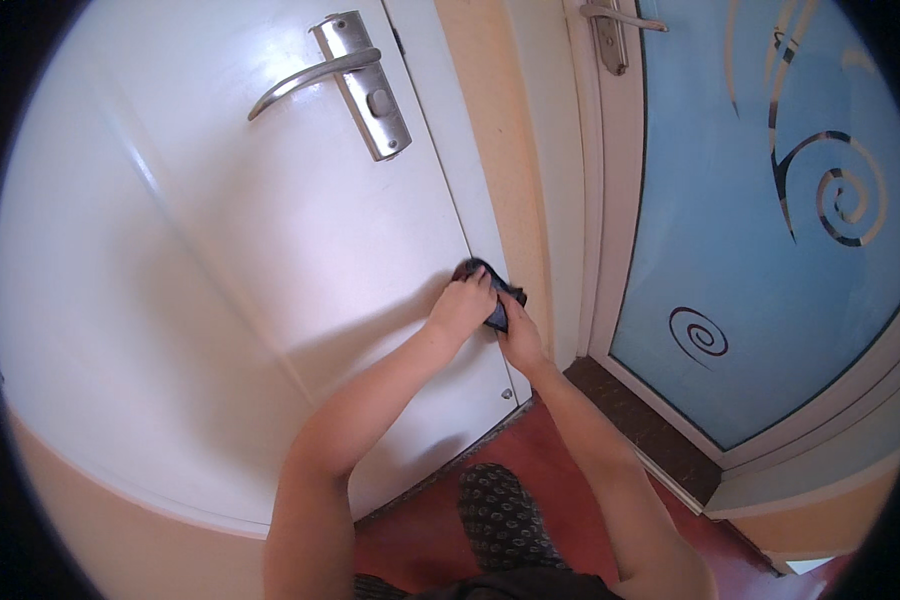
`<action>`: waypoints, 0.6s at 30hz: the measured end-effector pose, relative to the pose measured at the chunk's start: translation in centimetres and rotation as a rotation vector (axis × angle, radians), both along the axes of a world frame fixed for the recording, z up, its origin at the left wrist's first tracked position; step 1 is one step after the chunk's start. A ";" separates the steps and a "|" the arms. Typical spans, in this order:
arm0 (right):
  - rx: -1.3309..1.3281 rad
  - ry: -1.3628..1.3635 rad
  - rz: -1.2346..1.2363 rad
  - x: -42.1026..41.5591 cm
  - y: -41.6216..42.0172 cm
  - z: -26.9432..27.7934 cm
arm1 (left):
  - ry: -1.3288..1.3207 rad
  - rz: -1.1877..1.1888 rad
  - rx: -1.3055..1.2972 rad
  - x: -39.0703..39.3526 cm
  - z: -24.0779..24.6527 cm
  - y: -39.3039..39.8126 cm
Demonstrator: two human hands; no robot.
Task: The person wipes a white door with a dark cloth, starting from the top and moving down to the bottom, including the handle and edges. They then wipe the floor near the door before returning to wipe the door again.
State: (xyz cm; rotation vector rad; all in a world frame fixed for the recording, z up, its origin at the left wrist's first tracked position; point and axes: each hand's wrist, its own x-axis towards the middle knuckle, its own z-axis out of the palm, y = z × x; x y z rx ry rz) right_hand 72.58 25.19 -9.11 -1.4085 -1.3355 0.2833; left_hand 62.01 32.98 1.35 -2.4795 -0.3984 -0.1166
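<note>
A small dark item (pixel 498 318), perhaps a cloth or a pouch, is held between both hands in front of the right edge of a white door (pixel 217 247). My left hand (pixel 469 302) grips its upper left part, with the fingers curled over it. Lower on the right, my right hand (pixel 520 335) has hold of its other side. Above the hands, a metal lever handle (pixel 311 75) on a silver plate is fixed to the door. The folds of the dark item and some fingertips are hidden.
On the right stands a second door with a blue glass panel (pixel 720 225), spiral patterns and its own lever handle (pixel 630 16). A dark brown threshold (pixel 645 420) lies below it. Red floor (pixel 427 540) shows around my patterned trouser leg (pixel 504 517). A small metal fitting (pixel 506 394) sits low on the white door.
</note>
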 end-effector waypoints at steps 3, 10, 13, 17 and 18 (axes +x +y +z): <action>-0.170 0.035 0.209 2.6 -1.4 -4.2 | 0.025 -0.079 -0.214 -0.9 -1.3 -1.5; -0.073 0.076 0.449 3.0 -4.8 6.0 | -0.410 0.042 -0.441 -5.7 3.8 -5.7; 0.260 -0.072 0.340 1.4 -5.0 14.7 | -0.741 -0.075 -0.378 -6.8 10.0 -6.2; 0.588 -0.391 0.001 -3.4 -3.2 22.5 | -0.878 -0.291 0.009 -9.2 18.2 -6.6; 0.659 -0.449 -0.085 -4.5 -2.5 23.5 | -0.893 -0.306 0.054 -9.9 19.4 -6.9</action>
